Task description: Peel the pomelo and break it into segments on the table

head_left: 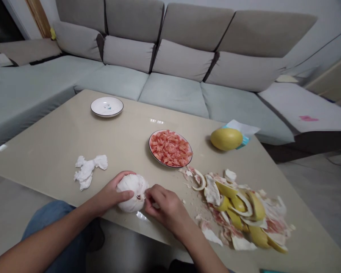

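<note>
A peeled pomelo (133,185), a round ball still covered in white pith, is held just over the near edge of the table. My left hand (116,195) grips it from the left, thumb across the front and fingers behind. On its right side, the bent fingers of my right hand (161,204) pinch at the pith, close to a small rough opening. A bit of white shows between those fingers; the fingertips are partly hidden. Beyond my hands lies a plate (150,148) heaped with pink pomelo flesh (170,148).
Yellow peel and white pith (244,212) are piled on the table's right side, with crumbs around. A whole yellow pomelo (226,138) rests by a tissue pack (246,131). Crumpled tissue (88,170) lies at left, a white plate (107,106) farther back. A grey sofa (173,91) stands behind.
</note>
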The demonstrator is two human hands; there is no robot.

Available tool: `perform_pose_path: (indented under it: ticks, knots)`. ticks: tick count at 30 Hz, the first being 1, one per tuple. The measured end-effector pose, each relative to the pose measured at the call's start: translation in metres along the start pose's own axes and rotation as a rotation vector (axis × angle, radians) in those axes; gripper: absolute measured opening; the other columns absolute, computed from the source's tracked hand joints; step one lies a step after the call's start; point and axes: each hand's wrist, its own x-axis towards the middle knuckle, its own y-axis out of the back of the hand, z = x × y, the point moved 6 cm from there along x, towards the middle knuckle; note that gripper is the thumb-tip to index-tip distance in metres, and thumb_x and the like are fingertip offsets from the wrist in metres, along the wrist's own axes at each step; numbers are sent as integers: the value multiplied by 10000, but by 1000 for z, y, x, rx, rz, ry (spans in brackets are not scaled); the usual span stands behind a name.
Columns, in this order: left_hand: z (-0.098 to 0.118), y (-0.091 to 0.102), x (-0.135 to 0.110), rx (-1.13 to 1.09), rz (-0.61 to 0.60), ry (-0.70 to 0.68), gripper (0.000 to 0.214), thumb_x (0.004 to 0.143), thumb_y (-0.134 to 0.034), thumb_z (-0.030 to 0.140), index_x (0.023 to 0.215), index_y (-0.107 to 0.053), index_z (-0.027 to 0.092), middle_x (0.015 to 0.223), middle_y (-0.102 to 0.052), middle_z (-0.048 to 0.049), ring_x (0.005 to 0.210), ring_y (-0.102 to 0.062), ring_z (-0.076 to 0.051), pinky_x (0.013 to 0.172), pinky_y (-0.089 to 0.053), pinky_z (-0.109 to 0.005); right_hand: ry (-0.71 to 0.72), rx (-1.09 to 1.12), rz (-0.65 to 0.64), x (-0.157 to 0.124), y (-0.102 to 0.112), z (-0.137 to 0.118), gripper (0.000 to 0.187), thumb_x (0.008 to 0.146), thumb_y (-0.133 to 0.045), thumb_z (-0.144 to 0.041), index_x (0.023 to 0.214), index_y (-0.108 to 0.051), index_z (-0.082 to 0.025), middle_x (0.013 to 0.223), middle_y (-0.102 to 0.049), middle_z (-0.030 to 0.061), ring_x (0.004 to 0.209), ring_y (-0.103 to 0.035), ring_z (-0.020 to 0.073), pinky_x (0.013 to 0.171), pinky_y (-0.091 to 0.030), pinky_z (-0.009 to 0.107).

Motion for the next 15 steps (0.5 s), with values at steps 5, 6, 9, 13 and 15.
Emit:
perform_pose_path:
  ticks: [5, 6, 9, 13, 15]
  knots:
    - [4, 1, -2, -68, -18, 15, 688, 673, -772, 404, 1278, -504, 214, 1137, -638, -94, 1007, -601, -290, 801, -468, -322, -314, 320, 111, 0, 13, 13, 80, 781, -551, -134, 730, -572, -191, 676, -592, -10, 595, -570, 110, 558, -459, 192]
    - [4, 1, -2, -74, -22, 12, 688, 672, -774, 401, 1277, -503, 217, 1135, -639, -92, 1007, -602, -288, 799, -467, -318, -360, 361, 109, -1, 15, 13, 73, 788, -558, -144, 734, -578, -190, 682, -598, -7, 601, -578, 112, 565, -472, 195]
    - [3, 0, -2, -89, -33, 19, 681, 681, -770, 398, 1278, -493, 224, 1126, -642, -83, 990, -607, -279, 788, -468, -309, -436, 442, 108, -7, 14, 11, 20, 824, -591, -204, 835, -599, -190, 753, -623, 9, 615, -598, 116, 556, -498, 198]
    - [4, -4, -2, -89, -21, 3, 663, 690, -765, 390, 1272, -496, 221, 1133, -644, -82, 1008, -603, -282, 805, -470, -313, -381, 305, 170, -16, 8, 2, 167, 868, -610, -246, 1026, -605, -192, 888, -641, 48, 694, -627, 133, 597, -518, 217]
    - [3, -6, -1, -62, -2, -11, 656, 680, -774, 378, 1259, -508, 222, 1127, -645, -79, 1023, -598, -285, 819, -472, -318, -294, 125, 227, -18, 7, -4, 134, 916, -536, -207, 1011, -629, -185, 867, -659, 61, 739, -635, 149, 653, -511, 240]
